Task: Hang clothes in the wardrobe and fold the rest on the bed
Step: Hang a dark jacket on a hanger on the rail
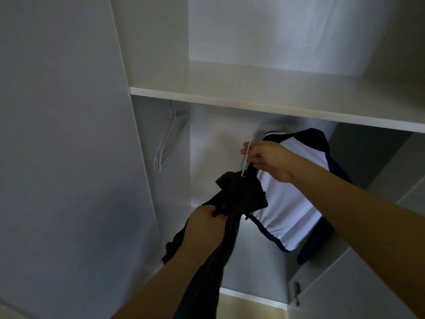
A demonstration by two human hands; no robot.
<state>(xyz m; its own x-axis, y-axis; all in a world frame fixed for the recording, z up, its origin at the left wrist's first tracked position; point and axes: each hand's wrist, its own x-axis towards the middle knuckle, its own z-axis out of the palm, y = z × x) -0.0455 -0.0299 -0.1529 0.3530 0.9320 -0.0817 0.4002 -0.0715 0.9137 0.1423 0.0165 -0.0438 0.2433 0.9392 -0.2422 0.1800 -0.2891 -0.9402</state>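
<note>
Black garment (pixel 232 196) on white hanger (pixel 245 162), inside wardrobe (pixel 253 95) under shelf | right hand (pixel 266 160) clenched around hook, left hand (pixel 207 224) pinching fabric | advice: steady cloth, lift hook onto rail (rail hidden) beside white-and-navy top (pixel 292 203).

Two bare forearms, no sleeves, left hand (pixel 204 223), right hand (pixel 268 161), no rings or watch

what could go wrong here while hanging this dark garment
The dark garment sits bunched on the white hanger, so it may slip off when the left hand lets go.

The right hand pinches only the thin hook; that grip could twist.

The white and navy top hangs close behind and could get knocked or snagged.
</note>
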